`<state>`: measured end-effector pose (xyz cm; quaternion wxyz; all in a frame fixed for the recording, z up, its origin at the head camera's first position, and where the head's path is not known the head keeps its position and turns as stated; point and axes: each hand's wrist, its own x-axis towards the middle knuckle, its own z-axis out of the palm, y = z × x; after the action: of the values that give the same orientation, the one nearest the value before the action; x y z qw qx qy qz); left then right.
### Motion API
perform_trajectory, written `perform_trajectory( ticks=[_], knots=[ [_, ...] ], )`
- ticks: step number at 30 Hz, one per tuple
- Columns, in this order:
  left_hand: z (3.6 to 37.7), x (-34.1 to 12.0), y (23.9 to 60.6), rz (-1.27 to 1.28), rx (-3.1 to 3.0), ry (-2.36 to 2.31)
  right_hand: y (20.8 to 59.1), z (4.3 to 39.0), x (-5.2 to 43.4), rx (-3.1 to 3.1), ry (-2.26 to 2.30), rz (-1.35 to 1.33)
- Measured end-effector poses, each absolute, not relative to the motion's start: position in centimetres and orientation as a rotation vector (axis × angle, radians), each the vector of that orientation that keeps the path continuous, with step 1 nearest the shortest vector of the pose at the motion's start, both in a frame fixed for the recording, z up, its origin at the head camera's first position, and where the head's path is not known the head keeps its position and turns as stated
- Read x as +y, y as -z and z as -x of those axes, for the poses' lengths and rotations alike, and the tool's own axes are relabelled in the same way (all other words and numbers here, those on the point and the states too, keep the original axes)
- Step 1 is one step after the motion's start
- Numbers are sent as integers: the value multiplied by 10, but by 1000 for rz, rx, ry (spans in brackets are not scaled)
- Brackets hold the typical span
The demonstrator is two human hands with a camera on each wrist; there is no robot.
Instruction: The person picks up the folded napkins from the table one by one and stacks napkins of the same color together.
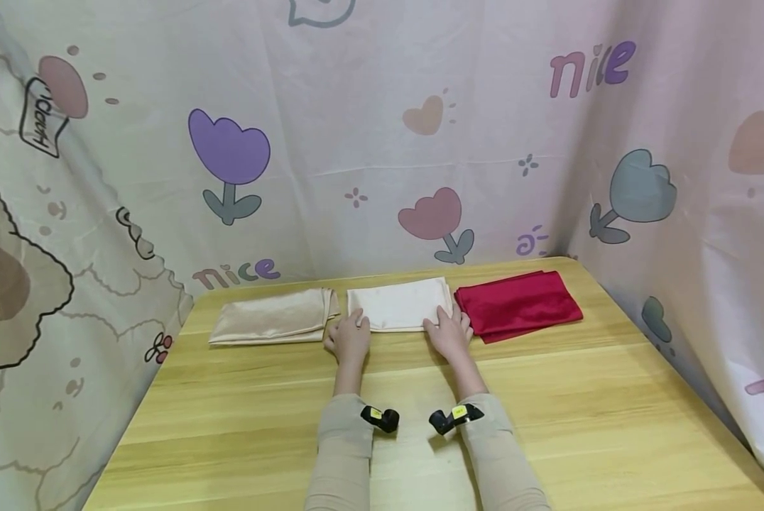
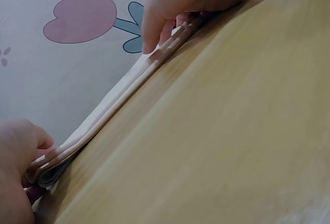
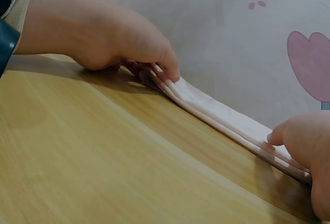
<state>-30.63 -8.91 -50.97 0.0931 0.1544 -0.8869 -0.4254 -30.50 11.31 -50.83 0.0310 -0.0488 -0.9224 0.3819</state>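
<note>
Left fingers (image 1: 354,322) and right fingers (image 1: 445,321) pinch white cloth's (image 1: 397,304) near edge, broad tabletop (image 1: 586,411) before it.

Word “nice” (image 1: 593,69) printed high on patterned curtain (image 1: 331,92), second “nice” (image 1: 236,273) lower left, yellow wrist-camera labels (image 1: 460,411) illegible

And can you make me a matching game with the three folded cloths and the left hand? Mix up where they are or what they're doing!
Things:
1. Shiny red cloth
2. White cloth
3. Shiny beige cloth
4. Left hand

Places and states:
A. Left end of the row
B. Gripping a cloth at its near left corner
C. Right end of the row
D. Middle of the row

Right pairs: 1-C, 2-D, 3-A, 4-B
</note>
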Motion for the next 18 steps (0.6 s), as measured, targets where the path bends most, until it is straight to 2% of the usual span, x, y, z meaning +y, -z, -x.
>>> perform_trajectory(
  ticks=[18],
  knots=[
    [304,-91,509,-390,-2607,1282,512,309,119,-2730,-1233,95]
  ],
)
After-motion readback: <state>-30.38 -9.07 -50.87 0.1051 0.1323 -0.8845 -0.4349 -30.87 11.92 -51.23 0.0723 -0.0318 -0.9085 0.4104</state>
